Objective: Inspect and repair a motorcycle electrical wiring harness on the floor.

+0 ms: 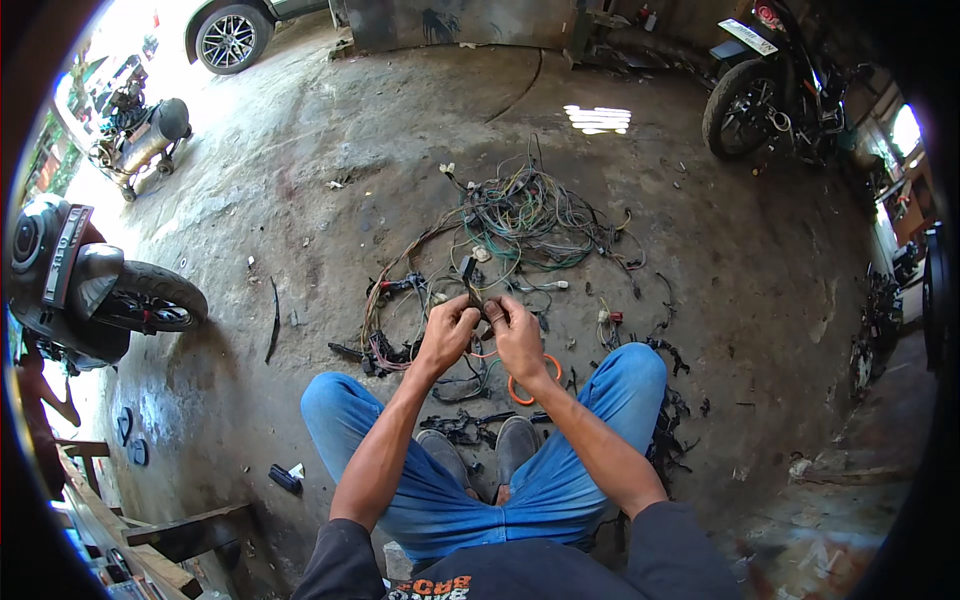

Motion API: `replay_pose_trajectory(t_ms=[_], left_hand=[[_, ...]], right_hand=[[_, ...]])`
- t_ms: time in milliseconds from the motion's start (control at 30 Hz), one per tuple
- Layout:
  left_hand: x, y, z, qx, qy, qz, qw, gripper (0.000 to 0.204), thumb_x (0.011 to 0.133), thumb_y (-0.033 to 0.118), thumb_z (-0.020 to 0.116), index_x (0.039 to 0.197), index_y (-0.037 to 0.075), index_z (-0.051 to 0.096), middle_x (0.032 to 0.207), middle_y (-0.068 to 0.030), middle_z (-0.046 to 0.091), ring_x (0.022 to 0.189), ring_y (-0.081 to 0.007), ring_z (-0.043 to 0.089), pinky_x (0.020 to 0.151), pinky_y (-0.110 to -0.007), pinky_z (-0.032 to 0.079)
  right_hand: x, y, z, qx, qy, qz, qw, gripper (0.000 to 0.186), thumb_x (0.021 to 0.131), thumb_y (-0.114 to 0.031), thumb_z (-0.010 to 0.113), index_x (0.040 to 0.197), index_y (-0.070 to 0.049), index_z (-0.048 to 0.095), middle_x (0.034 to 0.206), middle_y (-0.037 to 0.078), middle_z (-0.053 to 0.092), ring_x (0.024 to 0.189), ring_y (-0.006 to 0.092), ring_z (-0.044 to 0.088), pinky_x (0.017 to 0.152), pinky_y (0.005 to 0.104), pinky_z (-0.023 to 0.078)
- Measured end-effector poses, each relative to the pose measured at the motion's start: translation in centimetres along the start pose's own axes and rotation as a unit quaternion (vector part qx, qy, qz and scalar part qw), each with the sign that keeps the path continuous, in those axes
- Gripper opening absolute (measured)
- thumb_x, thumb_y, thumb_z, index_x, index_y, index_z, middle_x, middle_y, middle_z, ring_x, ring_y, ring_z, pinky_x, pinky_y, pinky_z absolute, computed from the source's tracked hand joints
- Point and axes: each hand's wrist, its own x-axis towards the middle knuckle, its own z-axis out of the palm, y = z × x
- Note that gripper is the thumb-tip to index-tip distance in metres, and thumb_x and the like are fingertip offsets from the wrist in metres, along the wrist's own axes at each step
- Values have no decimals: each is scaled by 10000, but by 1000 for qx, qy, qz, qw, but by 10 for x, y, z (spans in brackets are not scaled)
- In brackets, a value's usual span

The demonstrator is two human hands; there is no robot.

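Both hands, left and right, pinch a dark connector with fingers clamped; beyond it, the tangled multicoloured wire harness looks mostly unsorted.

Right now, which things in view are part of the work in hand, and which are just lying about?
In hand:
left hand and right hand, together pinching a dark wire bundle
tangled wire harness on the floor
orange ring by the knees

Lying about:
scooter
motorcycle
air compressor
car wheel
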Motion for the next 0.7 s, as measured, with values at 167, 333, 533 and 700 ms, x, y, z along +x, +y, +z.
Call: replay_pose_trajectory(t_ms=[167, 333, 533, 700], left_hand=[[-2, 21, 0, -33, 70, 35, 996, 213, 924, 150, 590, 931, -63, 594, 693, -121, 570, 603, -147, 518, 569, -341, 429], [2, 15, -12, 74, 35, 49, 995, 225, 936, 164, 604, 942, -61, 590, 711, -117, 582, 654, -121, 506, 611, -343, 443], [4, 9, -17, -25, 1, -31, 999, 225, 949, 170, 576, 877, -42, 590, 638, -61, 535, 579, -107, 516, 528, -310, 444], [-1, 7, -6, -165, 5, -46, 985, 256, 979, 180, 538, 792, 6, 561, 674, 1, 494, 577, -83, 499, 494, -282, 453]], right_hand=[[2, 15, 2, -34, 23, -61, 997, 212, 1024, -165, 602, 1036, 45, 632, 952, 174, 680, 803, 288, 692, 646, 411, 523], [3, 17, 2, -97, 33, -101, 990, 194, 1015, -156, 610, 1027, 37, 625, 977, 192, 661, 798, 352, 673, 668, 420, 517], [-4, -1, 2, -54, 4, -120, 991, 175, 1000, -146, 634, 1009, 28, 619, 916, 165, 615, 779, 301, 652, 694, 413, 493], [-2, 3, 1, -58, -27, -140, 988, 184, 1012, -150, 619, 980, 30, 608, 850, 144, 575, 676, 256, 564, 642, 406, 450]])
